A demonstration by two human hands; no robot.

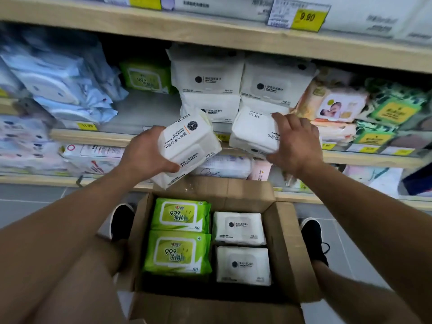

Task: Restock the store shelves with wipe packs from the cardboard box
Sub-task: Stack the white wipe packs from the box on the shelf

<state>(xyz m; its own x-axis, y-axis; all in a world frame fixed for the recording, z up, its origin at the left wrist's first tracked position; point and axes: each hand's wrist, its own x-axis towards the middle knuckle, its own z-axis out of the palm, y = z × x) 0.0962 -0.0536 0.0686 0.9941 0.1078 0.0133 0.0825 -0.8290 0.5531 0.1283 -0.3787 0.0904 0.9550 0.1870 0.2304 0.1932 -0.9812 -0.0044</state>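
My left hand [146, 153] grips a white wipe pack [189, 144], tilted, in front of the middle shelf edge. My right hand [295, 143] holds a second white wipe pack [253, 133] against the white packs stacked on that shelf [208, 76]. Below, the open cardboard box [284, 249] sits on the floor between my feet. It holds two green wipe packs [178, 218] on the left and two white packs [238, 226] on the right.
The wooden middle shelf [93, 136] has a bare gap left of the white stack, with a green pack [146, 77] at its back. Blue packs [58, 83] lie at left, orange and green-patterned packs [339, 106] at right. A yellow price tag [308, 18] hangs above.
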